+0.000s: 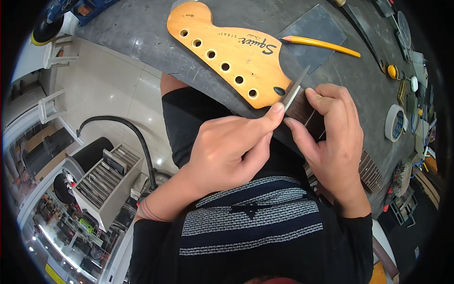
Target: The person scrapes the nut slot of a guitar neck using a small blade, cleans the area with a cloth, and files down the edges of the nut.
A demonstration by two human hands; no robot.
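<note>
A guitar neck with a light wooden headstock (pixel 203 29) and a dark fretboard (pixel 371 171) lies over the edge of the grey bench. My left hand (pixel 231 146) pinches a thin metal file (pixel 299 81) between thumb and fingers, angled across the neck at the nut (pixel 295 97). My right hand (pixel 333 132) grips the neck beside the nut, thumb and index finger at either side of the fretboard; part of the neck is hidden under it. A yellow pencil (pixel 326 45) rests on a dark square sheet (pixel 309 21) behind the headstock.
The grey bench (pixel 123 19) carries a tape roll (pixel 395 123), a small yellow-black tool (pixel 396 72) and a long black-handled tool (pixel 364 33) on the right. At lower left stand a metal rack of slim bars (pixel 101 182), a black hose (pixel 137 128) and white stools (pixel 52 106) on the tiled floor.
</note>
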